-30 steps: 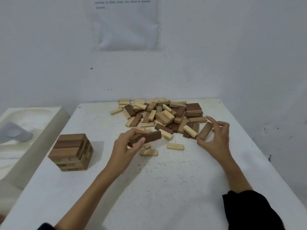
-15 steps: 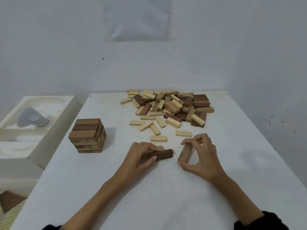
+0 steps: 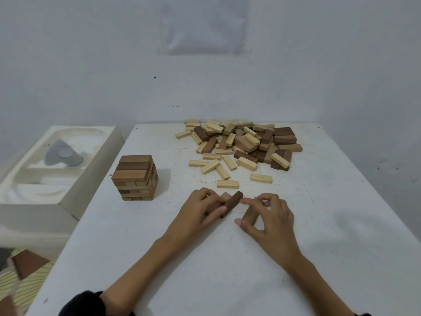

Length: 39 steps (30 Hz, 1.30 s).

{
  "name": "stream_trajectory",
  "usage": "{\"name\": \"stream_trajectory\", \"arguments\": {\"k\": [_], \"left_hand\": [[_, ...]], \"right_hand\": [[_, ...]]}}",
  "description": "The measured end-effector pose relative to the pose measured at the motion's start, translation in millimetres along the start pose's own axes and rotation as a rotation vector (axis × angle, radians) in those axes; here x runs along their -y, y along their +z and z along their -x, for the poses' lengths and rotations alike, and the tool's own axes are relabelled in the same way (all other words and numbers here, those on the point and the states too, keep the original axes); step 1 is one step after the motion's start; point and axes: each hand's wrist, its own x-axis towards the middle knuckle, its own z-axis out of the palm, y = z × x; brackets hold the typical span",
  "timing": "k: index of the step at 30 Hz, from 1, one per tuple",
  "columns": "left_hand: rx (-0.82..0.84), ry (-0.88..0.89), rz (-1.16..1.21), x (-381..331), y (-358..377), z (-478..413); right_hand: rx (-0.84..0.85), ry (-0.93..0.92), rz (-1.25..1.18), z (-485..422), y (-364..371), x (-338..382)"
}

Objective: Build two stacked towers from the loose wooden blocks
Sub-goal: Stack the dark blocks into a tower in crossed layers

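Right of the finished tower, on the counter: base layer of the second tower in assembly
The left hand curls its fingers round a dark block with a paler one behind it, held flat and side by side, probably to form a level layer; the right hand pinches a mid-brown block between thumb and fingers just beside them, probably to close the gap. Blocks are smooth, square-edged rectangular wooden bars. The loose pile lies beyond and right of the tower

Nothing legible: the pale paper sheet on the wall above the heap of loose wooden blocks was blurred, and one light block's tiny dark marks were too small to read.
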Motion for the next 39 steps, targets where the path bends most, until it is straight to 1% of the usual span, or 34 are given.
{"name": "stream_trajectory", "arguments": {"k": [2, 4, 5, 8, 9, 11, 13, 15, 17, 19, 21, 24, 27, 30, 33, 35, 39], "left_hand": [[0.004, 0.012, -0.067, -1, -4, 2], [-0.042, 0.023, -0.152, -2, -7, 5], [-0.064, 0.026, -0.198, -3, -8, 6], [-0.064, -0.003, -0.281, -5, -13, 7], [-0.060, -0.013, -0.279, -4, -15, 6], [-0.029, -0.041, -0.211, -1, -22, 3], [0.062, -0.071, -0.080, 6, -30, -1], [0.199, -0.109, -0.009, 15, -37, -3], [0.268, -0.136, 0.003, 22, -40, -2], [0.248, -0.122, -0.015, 26, -39, -1], [0.240, -0.084, -0.036, 25, -36, -1], [0.227, -0.054, -0.020, 22, -30, -1], [0.216, -0.054, 0.004, 19, -26, -3], [0.208, -0.065, 0.014, 15, -22, -5], [0.181, -0.071, 0.013, 13, -17, -4], [0.143, -0.085, 0.018, 10, -13, -4], [0.063, -0.105, 0.005, 2, -4, -5]], "right_hand": [[-0.003, 0.002, -0.019, -4, 1, 1], [-0.024, 0.010, -0.015, -7, 0, 3], [-0.005, 0.015, -0.014, -7, -2, 5], [0.159, 0.007, 0.036, -9, -4, 13], [0.197, -0.006, 0.054, -11, -3, 17], [0.217, -0.022, 0.041, -15, 1, 24], [0.215, -0.044, 0.014, -20, 4, 29], [0.210, -0.080, 0.015, -24, 6, 32], [0.118, -0.126, 0.003, -25, 10, 31], [0.013, -0.129, 0.004, -23, 10, 32], [-0.015, -0.084, 0.004, -21, 7, 33], [-0.013, -0.070, 0.008, -22, 2, 35], [0.042, -0.011, 0.024, -24, -1, 38], [0.013, -0.006, 0.098, -24, -2, 32], [0.078, 0.038, 0.105, -28, -11, 25], [0.162, 0.027, 0.070, -33, -21, 15], [0.542, 0.019, -0.146, -40, -45, -14]]}}
